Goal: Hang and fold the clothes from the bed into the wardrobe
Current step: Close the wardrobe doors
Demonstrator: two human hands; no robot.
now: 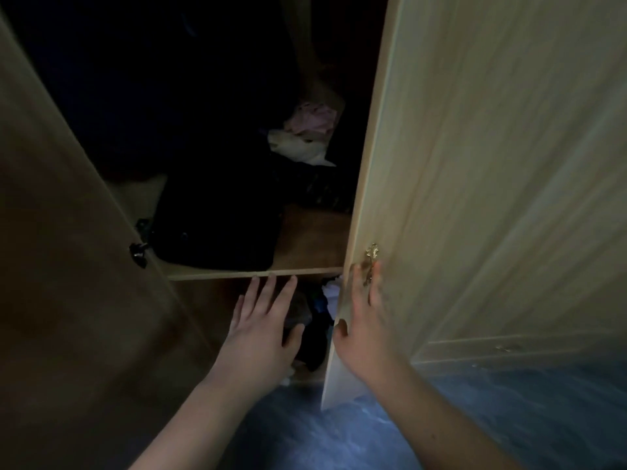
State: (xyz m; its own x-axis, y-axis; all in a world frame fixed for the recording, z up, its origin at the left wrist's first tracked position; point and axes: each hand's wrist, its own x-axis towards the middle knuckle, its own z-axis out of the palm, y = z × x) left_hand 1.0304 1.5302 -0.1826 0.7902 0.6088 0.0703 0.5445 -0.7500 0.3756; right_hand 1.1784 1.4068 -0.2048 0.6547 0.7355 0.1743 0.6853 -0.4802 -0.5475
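Observation:
I face a dark wardrobe with both doors open. My right hand [361, 329] lies flat on the pale right door [475, 164], fingers spread just below its small brass handle [372, 253], thumb at the door's edge. My left hand [263, 329] is open, fingers apart, reaching under the front edge of the wooden shelf [258, 275]. On that shelf lies a folded black garment [217, 225]. Further back sit a pink cloth [314, 118] and a white cloth [298, 149]. Dark and white clothes [324, 307] fill the compartment below.
The left door [61, 266] stands open with black hinges [139, 252] on its inner side. A blue patterned floor [475, 418] lies under my arms. Dark hanging clothes fill the upper left of the wardrobe, hard to make out.

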